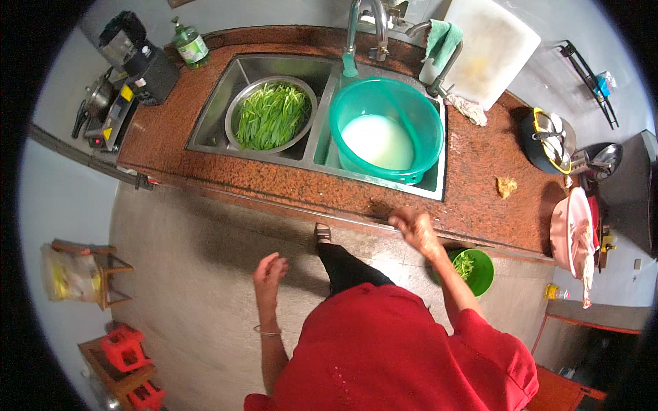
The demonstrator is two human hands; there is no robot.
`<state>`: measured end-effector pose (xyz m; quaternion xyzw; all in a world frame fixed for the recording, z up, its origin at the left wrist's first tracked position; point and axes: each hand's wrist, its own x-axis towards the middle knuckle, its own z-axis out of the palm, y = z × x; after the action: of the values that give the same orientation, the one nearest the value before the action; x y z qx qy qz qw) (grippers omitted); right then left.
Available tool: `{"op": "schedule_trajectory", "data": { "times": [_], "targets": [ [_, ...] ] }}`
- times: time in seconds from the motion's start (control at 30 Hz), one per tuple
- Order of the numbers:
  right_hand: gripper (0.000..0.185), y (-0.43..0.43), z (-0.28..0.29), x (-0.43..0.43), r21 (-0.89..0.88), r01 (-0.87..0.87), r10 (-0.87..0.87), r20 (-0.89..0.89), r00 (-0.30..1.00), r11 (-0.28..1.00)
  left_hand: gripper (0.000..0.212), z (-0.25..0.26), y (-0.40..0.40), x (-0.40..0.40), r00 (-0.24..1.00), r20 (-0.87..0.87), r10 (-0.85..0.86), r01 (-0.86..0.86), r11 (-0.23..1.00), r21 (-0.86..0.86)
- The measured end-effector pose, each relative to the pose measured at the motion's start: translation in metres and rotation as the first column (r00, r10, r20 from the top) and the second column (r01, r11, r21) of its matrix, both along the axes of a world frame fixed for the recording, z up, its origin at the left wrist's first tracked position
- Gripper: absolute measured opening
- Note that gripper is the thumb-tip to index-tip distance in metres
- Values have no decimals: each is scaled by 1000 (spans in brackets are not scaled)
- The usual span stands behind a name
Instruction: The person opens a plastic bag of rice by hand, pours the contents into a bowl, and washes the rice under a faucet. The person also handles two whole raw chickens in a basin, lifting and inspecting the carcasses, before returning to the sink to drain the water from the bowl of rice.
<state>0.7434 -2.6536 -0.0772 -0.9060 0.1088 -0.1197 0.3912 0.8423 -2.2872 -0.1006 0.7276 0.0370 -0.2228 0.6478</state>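
My left hand (pixel 270 275) hangs over the floor, away from the counter, with loosely bent fingers and nothing visible in it. A bangle circles that wrist. By the counter's front edge is my right hand (pixel 415 228), wet and blurred, its fingers curled; whether anything is inside them is hidden. Beyond it, a teal plastic tub (pixel 437 136) with cloudy whitish liquid (pixel 378 141) stands in the right sink basin. In the left basin, a round metal bowl (pixel 231 136) is full of long green leafy vegetables (pixel 272 115).
A faucet (pixel 381 31) rises behind the basins. On the right are a white cutting board (pixel 486 51), a crumpled cloth (pixel 468 109) and a pink basin (pixel 564 236). A green bucket (pixel 486 272) with greens stands below the counter. Soap bottle (pixel 191 49) and induction cooker (pixel 110 126) sit left.
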Motion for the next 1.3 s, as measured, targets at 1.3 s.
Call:
{"op": "schedule_trajectory", "data": {
  "times": [1.3],
  "targets": [
    [51,-102,117,415,131,-550,498,291,817,825,40,30,-272,125,997,-76,-32,7,949,-316]
  ]
}}
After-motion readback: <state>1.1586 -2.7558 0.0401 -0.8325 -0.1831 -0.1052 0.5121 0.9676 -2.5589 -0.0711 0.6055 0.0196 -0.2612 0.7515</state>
